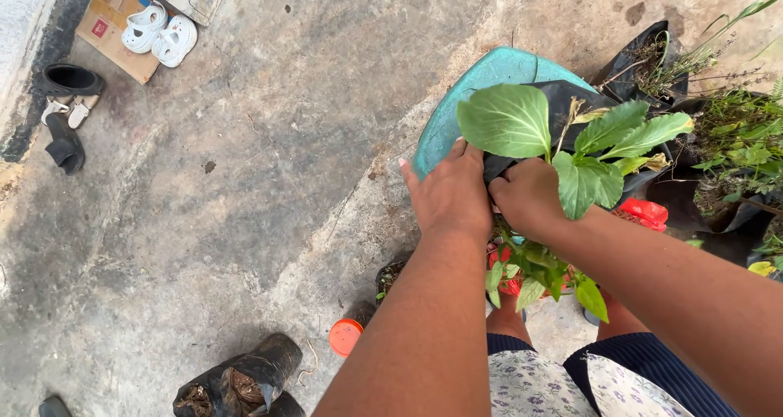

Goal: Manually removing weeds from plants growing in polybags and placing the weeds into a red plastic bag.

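A leafy green plant (pixel 571 144) grows in a black plastic grow bag (pixel 571 99) that rests in a teal basin (pixel 481 79). My left hand (pixel 449 193) lies flat against the near side of the bag, fingers together. My right hand (pixel 530 193) grips the bag's rim just below the big leaves, fingers curled into the plastic. Both forearms reach in from the bottom of the view. Beneath my arms a smaller green plant (pixel 534 270) sits in a red pot (pixel 506 282).
More black grow bags with plants (pixel 726 140) crowd the right side. A black bag of soil (pixel 245 380) and an orange cap (pixel 345 335) lie on the concrete floor at lower left. White shoes (pixel 159 32) on cardboard and black boots (pixel 69 83) sit at upper left.
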